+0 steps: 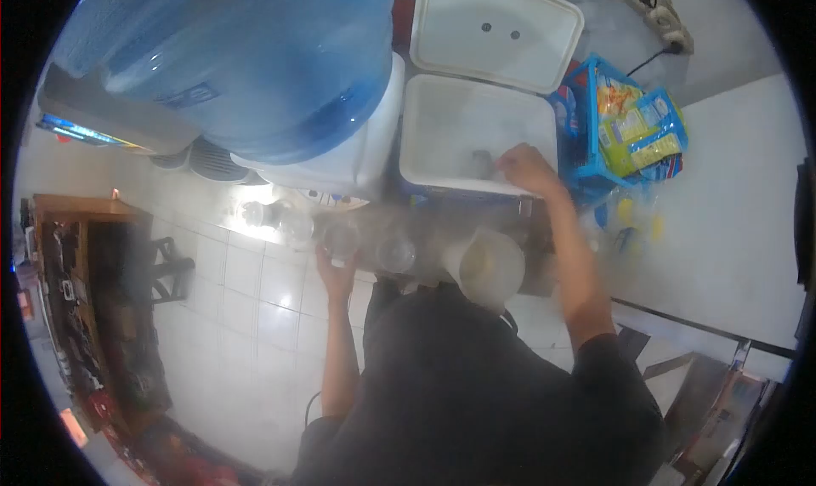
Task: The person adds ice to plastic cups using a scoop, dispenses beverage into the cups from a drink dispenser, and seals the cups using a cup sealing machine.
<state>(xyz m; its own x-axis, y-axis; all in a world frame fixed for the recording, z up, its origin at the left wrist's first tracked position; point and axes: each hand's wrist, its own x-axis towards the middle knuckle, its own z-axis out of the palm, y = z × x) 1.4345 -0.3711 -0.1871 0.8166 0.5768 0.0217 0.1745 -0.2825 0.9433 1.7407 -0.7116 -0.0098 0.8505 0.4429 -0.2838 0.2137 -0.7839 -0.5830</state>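
My right hand (529, 170) reaches over the front edge of an open white cooler box (476, 120), its fingers closed on a small grey object (483, 163) that is too hazy to make out. The cooler's lid (497, 31) stands raised behind it. My left hand (338, 269) is wrapped round a clear cup (342, 238) on a narrow dark counter. Another clear cup (395, 252) stands to its right, and one more (297, 227) to its left. A whitish pitcher (491, 267) sits close to my chest.
A big blue water bottle (246, 61) tops a dispenser at the upper left. A blue basket (592, 137) of colourful packets stands right of the cooler, beside a white surface (731, 197). Power sockets (659, 14) lie behind. A wooden shelf (93, 205) is at far left.
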